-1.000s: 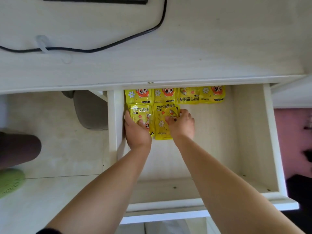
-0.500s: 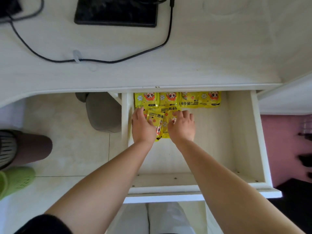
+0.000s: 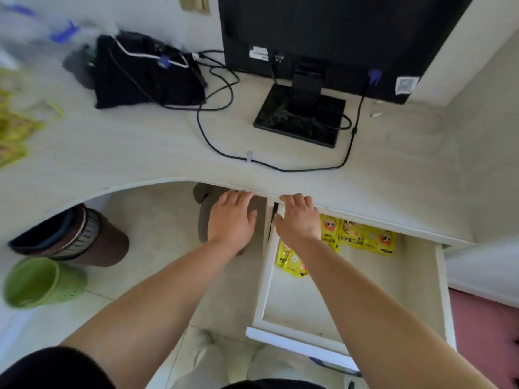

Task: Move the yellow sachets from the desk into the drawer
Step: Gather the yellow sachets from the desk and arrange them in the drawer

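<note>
2 lots of yellow sachets in view. Far left on the desk (image 3: 140, 153) sits a blurred yellow-green heap, probably the desk sachets (image 3: 12, 130) left to move; too smeared to count.

Left hand (image 3: 231, 217): fingers spread and relaxed, holding nothing, at the desk's near edge, over the floor just left of the drawer.

Right hand (image 3: 297, 220): also flat and empty, above the drawer's far-left corner, fingertips at the desk edge.

Right of it, the drawer sachets (image 3: 362, 234) lie flat in a row along the far wall, with a few more nearer, partly hidden by the right forearm.

The drawer (image 3: 264, 276) is pulled out, most of its floor bare.

My read: the step in hand is the reach left to the heap. Take a small flat stack, not a fistful, and lay it beside the nearer sachets, not on top.
</note>
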